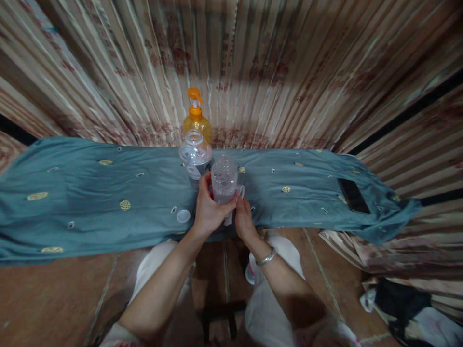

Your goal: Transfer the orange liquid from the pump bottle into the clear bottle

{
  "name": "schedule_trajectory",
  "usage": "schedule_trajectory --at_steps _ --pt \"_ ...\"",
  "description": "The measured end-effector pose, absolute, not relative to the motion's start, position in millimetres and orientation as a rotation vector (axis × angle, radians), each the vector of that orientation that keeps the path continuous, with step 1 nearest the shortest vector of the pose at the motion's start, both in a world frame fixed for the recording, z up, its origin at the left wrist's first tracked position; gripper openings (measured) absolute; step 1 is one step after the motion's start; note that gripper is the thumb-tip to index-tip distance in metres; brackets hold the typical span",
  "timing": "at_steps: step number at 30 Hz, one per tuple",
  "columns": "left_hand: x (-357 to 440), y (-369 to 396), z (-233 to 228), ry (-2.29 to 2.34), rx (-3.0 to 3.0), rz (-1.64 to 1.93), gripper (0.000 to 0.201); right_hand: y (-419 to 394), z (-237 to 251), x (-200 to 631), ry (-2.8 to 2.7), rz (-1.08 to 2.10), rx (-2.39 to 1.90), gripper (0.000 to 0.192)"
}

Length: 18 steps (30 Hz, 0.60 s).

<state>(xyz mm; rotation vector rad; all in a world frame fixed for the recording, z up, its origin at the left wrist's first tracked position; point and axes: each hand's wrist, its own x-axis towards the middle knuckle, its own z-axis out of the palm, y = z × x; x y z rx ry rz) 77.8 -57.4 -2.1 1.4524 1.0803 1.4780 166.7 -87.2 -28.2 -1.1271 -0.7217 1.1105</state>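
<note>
Left hand grasps the clear bottle upright over the cloth, right hand closed on something white at its base; risk: a slip would knock the open bottle just beyond the fingers, spilling it.

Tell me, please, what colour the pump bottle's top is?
Orange, on the yellow plastic pump bottle; head view.

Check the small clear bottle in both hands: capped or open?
Open: the small clear bottle shows a bare mouth, no cap; a white cap lies on the cloth.
</note>
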Motion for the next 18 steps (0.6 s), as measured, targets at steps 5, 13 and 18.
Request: schedule_trajectory --at_steps 5,13,18 --pt "76.3 -56.1 -4.6 1.056 1.46 1.486 0.075 -92.7 -8.4 167.9 -0.795 1.054 -1.138 0.047" --pt "73.0 -57.4 -1.7 1.023 1.515 1.486 0.07 -95.9 10.3 174.0 -0.886 0.949 -1.123 0.051" --pt "71.5 -58.3 -1.8 1.011 1.524 1.466 0.071 -96.4 21.7 177.8 -0.963 0.873 -1.071 0.052"
